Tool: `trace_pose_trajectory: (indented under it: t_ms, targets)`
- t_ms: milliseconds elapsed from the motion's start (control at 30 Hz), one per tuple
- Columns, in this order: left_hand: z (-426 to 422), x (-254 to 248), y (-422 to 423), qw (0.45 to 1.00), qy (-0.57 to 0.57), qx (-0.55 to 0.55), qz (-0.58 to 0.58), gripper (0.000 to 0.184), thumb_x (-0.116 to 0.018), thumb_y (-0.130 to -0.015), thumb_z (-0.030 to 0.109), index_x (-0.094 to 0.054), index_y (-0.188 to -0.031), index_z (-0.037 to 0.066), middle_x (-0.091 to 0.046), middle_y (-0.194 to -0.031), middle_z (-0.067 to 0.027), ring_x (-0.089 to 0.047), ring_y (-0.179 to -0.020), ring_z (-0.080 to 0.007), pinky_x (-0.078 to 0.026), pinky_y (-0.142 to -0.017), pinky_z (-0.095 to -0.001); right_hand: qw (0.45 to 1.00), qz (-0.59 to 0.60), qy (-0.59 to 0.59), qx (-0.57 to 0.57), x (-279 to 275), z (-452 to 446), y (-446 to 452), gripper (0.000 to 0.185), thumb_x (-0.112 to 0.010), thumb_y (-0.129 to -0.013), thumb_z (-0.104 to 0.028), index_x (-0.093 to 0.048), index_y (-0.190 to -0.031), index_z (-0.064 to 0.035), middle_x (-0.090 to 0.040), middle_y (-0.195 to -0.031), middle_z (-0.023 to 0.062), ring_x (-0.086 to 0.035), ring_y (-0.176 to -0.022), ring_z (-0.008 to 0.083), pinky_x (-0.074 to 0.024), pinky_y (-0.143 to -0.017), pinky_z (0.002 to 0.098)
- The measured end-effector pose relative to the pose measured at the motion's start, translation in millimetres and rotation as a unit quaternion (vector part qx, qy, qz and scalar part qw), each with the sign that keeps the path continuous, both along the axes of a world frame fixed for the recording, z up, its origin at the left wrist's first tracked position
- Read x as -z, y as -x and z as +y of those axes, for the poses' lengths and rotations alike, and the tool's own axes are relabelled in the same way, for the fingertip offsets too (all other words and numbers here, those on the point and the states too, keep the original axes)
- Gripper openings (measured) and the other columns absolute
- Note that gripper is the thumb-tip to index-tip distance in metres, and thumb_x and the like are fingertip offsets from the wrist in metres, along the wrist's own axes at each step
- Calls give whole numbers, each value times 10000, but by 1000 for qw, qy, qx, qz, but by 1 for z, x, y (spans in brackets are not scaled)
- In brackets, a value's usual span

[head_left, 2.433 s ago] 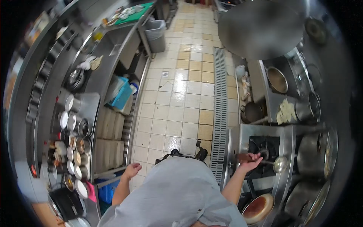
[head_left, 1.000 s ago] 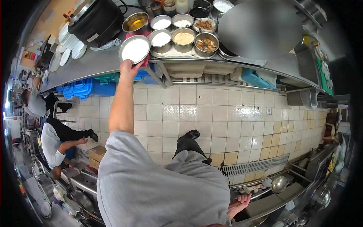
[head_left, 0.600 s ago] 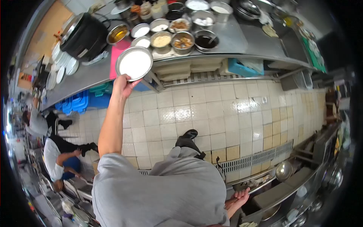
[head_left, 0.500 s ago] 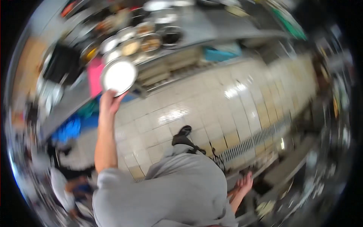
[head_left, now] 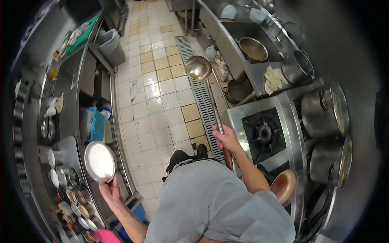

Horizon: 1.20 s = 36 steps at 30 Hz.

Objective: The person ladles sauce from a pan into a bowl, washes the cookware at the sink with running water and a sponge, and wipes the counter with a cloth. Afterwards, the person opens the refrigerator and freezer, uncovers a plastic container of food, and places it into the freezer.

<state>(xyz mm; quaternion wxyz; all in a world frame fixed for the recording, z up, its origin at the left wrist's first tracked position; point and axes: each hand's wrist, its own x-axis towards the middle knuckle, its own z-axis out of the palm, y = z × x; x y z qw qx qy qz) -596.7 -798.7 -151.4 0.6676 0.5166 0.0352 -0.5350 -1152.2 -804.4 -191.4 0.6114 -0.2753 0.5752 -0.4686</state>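
Observation:
My left hand (head_left: 110, 189) is closed on the near rim of a round metal bowl (head_left: 100, 161) with something plain white in it. The bowl is held out over the edge of the left counter. In my right hand (head_left: 227, 139) is a long-handled metal ladle (head_left: 198, 68), gripped low on its handle, whose end is brown. The ladle's cup points away from me, above the floor drain. Just right of that hand sits a stove burner (head_left: 264, 132).
Small containers (head_left: 77, 197) crowd the left counter, and a blue bin (head_left: 96, 124) stands on the shelf below. To the right are two large pots (head_left: 324, 111), a tilted pan (head_left: 283, 186) and a cloth (head_left: 274, 79). A tiled aisle (head_left: 150, 121) with a drain grate (head_left: 198, 93) runs ahead.
My view has swung round to the right, along the aisle. My right hand, held low without a ladle before, now grips one. The white-filled bowl stays in my left hand.

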Motion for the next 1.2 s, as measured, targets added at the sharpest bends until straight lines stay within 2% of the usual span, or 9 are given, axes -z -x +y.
trace_pose_trajectory:
  t_ms: [267, 400, 467, 567, 633, 900, 1067, 1167, 1200]
  targets:
    - [-131, -35, 133, 966, 13, 249, -67, 564, -488, -775, -86, -453, -1337, -81, -580, -1280, -231, -646, -1103, -419, -638, -869, -543, 990, 84, -33, 109, -35, 67, 5, 303, -669, -944, -161, -573, -1207, -44, -538, -686, -22, -457, -467, 63, -375, -418, 252]
    - [-175, -38, 187, 912, 13, 399, -92, 564, -500, -778, -81, -452, -1339, -90, -569, -1297, -229, -648, -1100, -405, -634, -877, -546, 970, 138, -67, 189, -76, 117, -23, 331, -669, -956, -188, -579, -1247, -58, -491, -682, -46, -447, -477, 51, -375, -435, 246]
    - [-191, -35, 212, 874, 24, 480, -70, 580, -492, -795, -67, -410, -1367, -121, -542, -1336, -215, -626, -1156, -382, -608, -966, -512, 956, 184, -84, 212, -77, 150, -38, 343, -662, -961, -198, -577, -1275, -91, -452, -689, -55, -434, -485, 50, -368, -430, 250]
    - [-199, -38, 264, 816, 32, 575, -47, 584, -498, -791, -72, -409, -1366, -123, -533, -1340, -218, -623, -1155, -377, -596, -988, -508, 930, 251, -63, 262, -78, 199, -61, 378, -636, -967, -199, -553, -1304, -49, -584, -824, 51, -556, -730, 154, -483, -673, 332]
    - [-198, -46, 292, 788, 32, 613, -55, 602, -507, -780, -82, -411, -1373, -113, -531, -1343, -222, -614, -1168, -374, -584, -998, -527, 915, 252, -68, 308, -93, 220, -89, 417, -638, -966, -193, -533, -1344, -53, -597, -856, 60, -557, -764, 160, -486, -716, 329]
    - [-125, -58, 412, 661, 65, 746, -34, 659, -499, -776, -92, -356, -1419, -66, -479, -1372, -252, -617, -1146, -437, -629, -879, -554, 845, 173, -91, 497, -106, 299, -157, 532, -639, -970, -128, -466, -1471, -85, -588, -896, 19, -541, -805, 159, -476, -768, 296]
    - [-43, -61, 475, 559, 78, 826, 0, 612, -482, -806, -59, -373, -1409, -53, -485, -1378, -249, -615, -1156, -446, -626, -871, -563, 796, 95, -82, 592, -112, 350, -173, 555, -628, -977, -105, -430, -1495, -79, -537, -833, -11, -475, -536, 72, -416, -462, 252]
    - [13, -63, 507, 506, 67, 860, 10, 608, -473, -821, -59, -358, -1417, -88, -474, -1402, -256, -555, -1245, -444, -562, -985, -576, 773, 94, -107, 618, -115, 388, -177, 577, -622, -976, -95, -412, -1513, -86, -540, -802, -16, -487, -546, 75, -424, -472, 252]
    - [34, -63, 518, 508, 62, 859, 24, 613, -465, -819, -70, -352, -1422, -62, -480, -1387, -254, -581, -1209, -447, -582, -941, -588, 770, 88, -134, 618, -124, 402, -177, 583, -633, -968, -97, -421, -1512, -78, -535, -798, -18, -478, -574, 72, -426, -501, 248]
